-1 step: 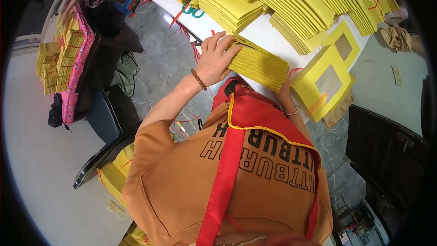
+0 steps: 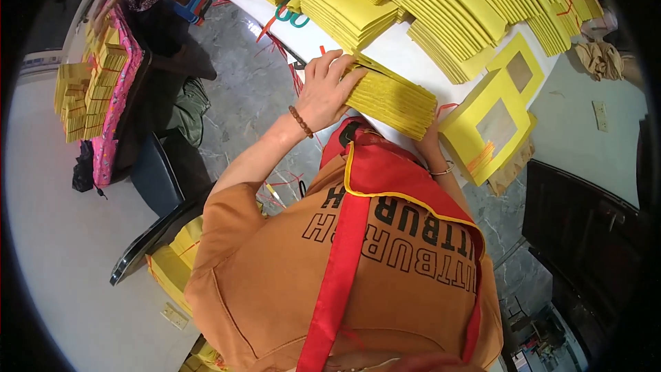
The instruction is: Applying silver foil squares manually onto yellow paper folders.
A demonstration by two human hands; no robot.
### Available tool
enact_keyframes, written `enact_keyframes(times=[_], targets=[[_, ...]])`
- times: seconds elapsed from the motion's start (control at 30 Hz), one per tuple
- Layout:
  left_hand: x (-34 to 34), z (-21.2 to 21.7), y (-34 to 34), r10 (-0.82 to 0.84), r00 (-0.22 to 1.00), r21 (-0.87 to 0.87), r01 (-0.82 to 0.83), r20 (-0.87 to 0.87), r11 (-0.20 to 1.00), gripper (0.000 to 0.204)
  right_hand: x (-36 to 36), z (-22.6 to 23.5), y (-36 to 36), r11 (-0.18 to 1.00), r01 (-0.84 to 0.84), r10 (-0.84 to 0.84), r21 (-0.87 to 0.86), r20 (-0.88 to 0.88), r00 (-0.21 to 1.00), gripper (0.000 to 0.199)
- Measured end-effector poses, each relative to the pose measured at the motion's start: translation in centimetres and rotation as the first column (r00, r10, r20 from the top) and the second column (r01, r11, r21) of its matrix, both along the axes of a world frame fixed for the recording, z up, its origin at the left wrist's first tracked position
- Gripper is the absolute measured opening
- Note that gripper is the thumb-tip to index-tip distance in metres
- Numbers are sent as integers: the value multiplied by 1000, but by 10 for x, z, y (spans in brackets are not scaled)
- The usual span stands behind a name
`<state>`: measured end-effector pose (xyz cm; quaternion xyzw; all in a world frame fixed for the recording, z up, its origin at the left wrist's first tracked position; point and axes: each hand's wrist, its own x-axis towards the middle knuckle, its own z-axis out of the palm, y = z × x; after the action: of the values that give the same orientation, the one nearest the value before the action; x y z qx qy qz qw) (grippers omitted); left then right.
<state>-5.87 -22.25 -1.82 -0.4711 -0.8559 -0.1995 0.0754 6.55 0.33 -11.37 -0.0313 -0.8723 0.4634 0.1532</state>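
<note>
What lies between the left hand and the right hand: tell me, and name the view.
In the head view, a yellow paper stack fills the stretch between the left hand and the partly hidden right hand.

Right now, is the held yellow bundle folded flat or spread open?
Folded flat: the yellow bundle shows thin layers stacked closely between left hand and right hand.

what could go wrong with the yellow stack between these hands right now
The yellow stack between the left hand and right hand could slip, as it sits near the white table's edge. A stray right-hand move might also bump the windowed yellow box beside it.
</note>
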Motion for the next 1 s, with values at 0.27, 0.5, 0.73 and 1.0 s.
enact_keyframes(times=[0.27,0.5,0.73,1.0], targets=[[-8,12,3,130,991,-104,-130,2,986,71,1,-3,3,999,-16,17,-48,23,1000,68],[-16,-14,-7,101,953,72,-127,287,989,81,3,-4,2,999,-18,17,29,31,999,68],[-12,-21,-10,-46,813,307,-166,580,937,93,8,-2,-2,997,-25,19,77,77,997,62],[19,-49,-20,25,954,528,-186,298,829,58,10,-11,1,999,-18,25,-39,169,985,72]])
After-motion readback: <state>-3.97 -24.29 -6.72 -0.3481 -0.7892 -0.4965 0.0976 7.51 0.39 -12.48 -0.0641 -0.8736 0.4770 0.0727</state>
